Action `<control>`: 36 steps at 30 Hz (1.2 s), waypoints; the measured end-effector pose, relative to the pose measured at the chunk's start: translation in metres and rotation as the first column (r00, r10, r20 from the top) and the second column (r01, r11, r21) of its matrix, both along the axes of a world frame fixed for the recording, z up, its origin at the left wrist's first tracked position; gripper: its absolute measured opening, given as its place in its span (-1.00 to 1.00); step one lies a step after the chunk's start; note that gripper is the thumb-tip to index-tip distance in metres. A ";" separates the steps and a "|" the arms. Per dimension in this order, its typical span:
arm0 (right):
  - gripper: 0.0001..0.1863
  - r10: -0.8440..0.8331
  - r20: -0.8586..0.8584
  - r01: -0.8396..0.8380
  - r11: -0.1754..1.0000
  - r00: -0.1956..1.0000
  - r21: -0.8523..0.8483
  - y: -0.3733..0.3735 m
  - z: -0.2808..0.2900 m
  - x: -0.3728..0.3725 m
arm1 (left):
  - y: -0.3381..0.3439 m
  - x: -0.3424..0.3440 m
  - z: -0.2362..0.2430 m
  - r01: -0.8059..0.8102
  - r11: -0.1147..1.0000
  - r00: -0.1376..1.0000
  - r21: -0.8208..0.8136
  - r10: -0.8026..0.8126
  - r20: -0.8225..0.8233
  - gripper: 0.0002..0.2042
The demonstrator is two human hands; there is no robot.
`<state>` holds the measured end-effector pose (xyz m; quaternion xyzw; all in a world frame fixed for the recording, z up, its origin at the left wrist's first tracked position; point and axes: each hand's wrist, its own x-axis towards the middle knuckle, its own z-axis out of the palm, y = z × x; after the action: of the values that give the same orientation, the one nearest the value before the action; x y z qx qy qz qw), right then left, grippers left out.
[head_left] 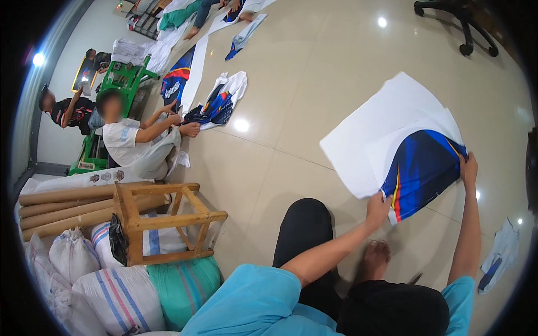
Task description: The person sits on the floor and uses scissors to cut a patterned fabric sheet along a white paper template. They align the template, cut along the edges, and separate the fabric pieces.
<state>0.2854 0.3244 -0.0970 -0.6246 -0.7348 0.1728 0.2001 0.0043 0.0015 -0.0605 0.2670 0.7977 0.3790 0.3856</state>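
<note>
A printed fabric panel (pixel 421 178), blue with red and yellow stripes, stretches between my two hands over the floor. Its printed side curls toward me below a curved white edge. Behind and under it spreads white sheet material (pixel 386 120); where one piece ends and the other starts I cannot make out. My left hand (pixel 379 209) is closed on the panel's near left corner. At the right edge, my right hand (pixel 468 169) pinches the same panel, its arm reaching up from the lower right.
Left of me, a wooden stool (pixel 168 224) lies tipped on stuffed sacks (pixel 120 297) beside cardboard tubes (pixel 67 207). A seated person (pixel 126 134) handles printed fabric (pixel 216 106). A fabric scrap (pixel 499 256) lies at far right; a wheeled chair base (pixel 462 25) stands at the back.
</note>
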 end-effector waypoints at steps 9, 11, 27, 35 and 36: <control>-0.62 -0.385 -0.066 0.366 0.909 0.920 -0.201 -0.251 0.009 0.067 | 0.024 -0.083 0.021 0.320 0.947 0.898 -0.036 -0.315 -0.306 -0.71; -0.66 -0.455 -0.223 0.411 0.886 0.862 -0.216 -0.293 0.018 0.056 | 0.018 -0.094 0.018 0.378 0.922 0.880 -0.088 -0.387 -0.274 -0.68; -0.67 -0.549 -0.291 0.490 0.834 0.784 -0.252 -0.350 0.070 0.045 | -0.025 -0.098 0.038 0.350 0.930 0.937 -0.114 -0.348 0.040 -0.62; -0.72 -0.595 -0.800 0.025 0.801 -0.080 -0.598 -0.261 0.092 0.038 | 0.031 -0.100 0.061 0.309 0.933 0.928 0.185 -0.339 0.156 -0.66; -0.71 -0.576 -0.815 -0.005 0.817 -0.059 -0.577 -0.248 0.092 0.033 | 0.037 -0.108 0.066 0.320 0.929 0.909 0.188 -0.356 0.215 -0.66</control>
<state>0.3189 0.0760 -0.0047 -0.4906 -0.1682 0.6563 0.5480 -0.1036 0.0383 0.0051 0.3804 0.6550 0.3946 0.5201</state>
